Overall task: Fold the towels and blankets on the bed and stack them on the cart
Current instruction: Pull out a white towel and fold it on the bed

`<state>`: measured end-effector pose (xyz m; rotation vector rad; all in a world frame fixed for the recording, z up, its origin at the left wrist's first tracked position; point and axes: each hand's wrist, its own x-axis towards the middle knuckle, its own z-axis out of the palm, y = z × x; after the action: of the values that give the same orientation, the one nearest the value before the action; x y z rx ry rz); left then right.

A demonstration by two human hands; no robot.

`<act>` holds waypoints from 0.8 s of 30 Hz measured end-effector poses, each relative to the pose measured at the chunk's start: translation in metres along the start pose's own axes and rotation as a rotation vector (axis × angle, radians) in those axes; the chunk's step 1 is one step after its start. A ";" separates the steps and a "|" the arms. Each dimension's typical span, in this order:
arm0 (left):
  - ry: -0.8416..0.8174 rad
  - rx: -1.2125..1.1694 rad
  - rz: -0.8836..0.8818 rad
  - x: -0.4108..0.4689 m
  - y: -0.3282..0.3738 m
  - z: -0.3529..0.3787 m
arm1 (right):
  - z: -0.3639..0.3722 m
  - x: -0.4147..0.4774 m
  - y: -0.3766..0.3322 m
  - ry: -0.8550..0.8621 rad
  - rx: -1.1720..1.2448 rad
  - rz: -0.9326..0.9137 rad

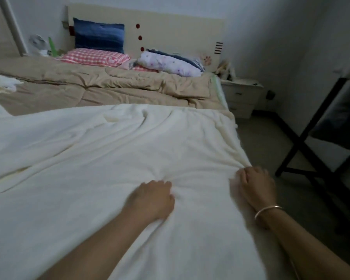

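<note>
I see the white blanket (109,148) spread over the near end of the bed (180,31). My left hand (154,199) bunches its fabric in curled fingers, and my right hand (255,188) grips its edge at the bed's right side.

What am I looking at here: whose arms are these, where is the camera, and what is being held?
No machine here: a person works bare-handed, and the single camera sits on their head, looking forward and down. On the bed a white blanket lies spread over a tan comforter, with pillows by the headboard. The left hand bunches the blanket in its grip; the right hand pinches its edge at the bedside. The black frame at right is probably the cart.
</note>
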<state>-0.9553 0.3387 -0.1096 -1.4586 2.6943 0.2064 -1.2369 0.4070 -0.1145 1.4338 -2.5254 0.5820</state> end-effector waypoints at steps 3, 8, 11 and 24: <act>0.115 0.042 -0.104 0.022 0.023 -0.027 | 0.007 0.041 -0.010 0.160 0.135 0.040; 0.246 -0.126 -0.138 0.058 0.037 -0.029 | 0.024 0.108 -0.019 -0.044 0.462 0.403; 0.277 -0.297 -0.114 0.078 0.044 -0.030 | 0.024 0.138 -0.005 -0.184 0.534 0.623; 0.304 -0.393 -0.103 0.114 0.051 -0.017 | 0.042 0.156 0.062 -0.135 0.390 0.518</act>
<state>-1.0606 0.2695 -0.1030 -1.8657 2.9241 0.5799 -1.3689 0.2954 -0.1147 0.9158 -3.0320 1.1485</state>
